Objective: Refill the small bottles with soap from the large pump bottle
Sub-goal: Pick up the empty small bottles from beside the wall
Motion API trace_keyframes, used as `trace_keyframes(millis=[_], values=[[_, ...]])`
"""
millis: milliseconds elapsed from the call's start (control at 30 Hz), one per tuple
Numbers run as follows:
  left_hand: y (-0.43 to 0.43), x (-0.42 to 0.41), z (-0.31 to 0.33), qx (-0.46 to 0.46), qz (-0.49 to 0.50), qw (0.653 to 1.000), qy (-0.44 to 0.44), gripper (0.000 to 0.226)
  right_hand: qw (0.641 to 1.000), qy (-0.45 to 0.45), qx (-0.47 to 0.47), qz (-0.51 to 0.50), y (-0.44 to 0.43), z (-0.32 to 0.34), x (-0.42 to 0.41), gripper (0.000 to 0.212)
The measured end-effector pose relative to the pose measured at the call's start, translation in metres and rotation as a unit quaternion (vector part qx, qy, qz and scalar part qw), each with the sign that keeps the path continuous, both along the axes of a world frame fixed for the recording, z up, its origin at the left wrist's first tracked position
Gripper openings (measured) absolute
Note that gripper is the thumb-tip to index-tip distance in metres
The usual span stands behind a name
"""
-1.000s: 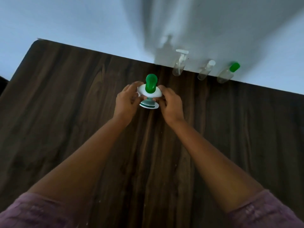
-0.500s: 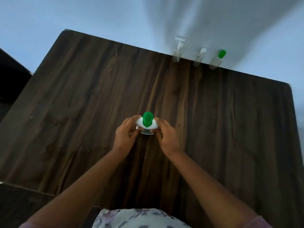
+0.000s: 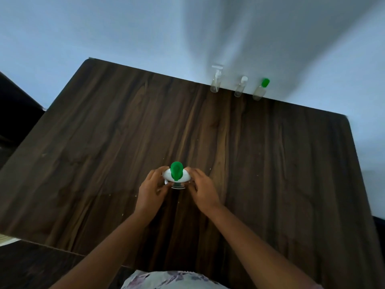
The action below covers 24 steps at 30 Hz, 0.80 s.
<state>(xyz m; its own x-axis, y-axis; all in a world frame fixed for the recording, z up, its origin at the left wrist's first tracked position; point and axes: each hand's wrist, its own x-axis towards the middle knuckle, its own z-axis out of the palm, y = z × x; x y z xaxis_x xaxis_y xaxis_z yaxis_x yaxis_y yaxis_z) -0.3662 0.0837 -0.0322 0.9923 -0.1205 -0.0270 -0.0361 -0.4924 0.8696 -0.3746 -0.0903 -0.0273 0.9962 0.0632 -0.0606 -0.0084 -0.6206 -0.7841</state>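
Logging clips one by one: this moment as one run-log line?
left hand grips large white pump bottle with green head | right hand grips it | three small clear bottles capped at far edge

Garment (image 3: 170, 280): pale fabric, muted purple-grey floral print, seen at bottom centre of frame. Left hand (image 3: 151, 191), right hand (image 3: 203, 191), forearms: left uncovered.

Left hand (image 3: 151, 189) and right hand (image 3: 203, 189) grip pump bottle (image 3: 166, 175) sides.

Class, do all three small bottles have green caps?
No, only the right bottle has one; the middle bottle and left bottle have white tops.
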Motion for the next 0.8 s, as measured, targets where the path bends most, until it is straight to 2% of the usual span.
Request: trace_keyframes(millis=[133,233,333,567,800], values=[[0.0,0.0,0.0,-0.007,0.002,1.0,0.011,0.049,1.0,0.012,0.014,0.023,-0.005,-0.002,0.004,0.04],[0.004,-0.001,-0.004,-0.011,-0.006,1.0,0.02,0.063,0.998,0.033,0.008,0.05,-0.015,-0.008,0.004,0.048],[0.009,0.0,-0.01,-0.005,0.01,1.0,0.006,0.073,0.997,0.069,0.027,0.032,-0.029,-0.013,0.004,0.055],[0.007,0.069,0.013,-0.031,0.063,0.997,-0.02,0.052,0.984,0.071,0.119,-0.109,-0.074,-0.012,0.054,0.051],[-0.071,0.22,0.047,-0.079,-0.008,0.997,0.014,0.037,0.959,-0.021,0.163,-0.23,-0.104,0.01,0.19,0.042]])
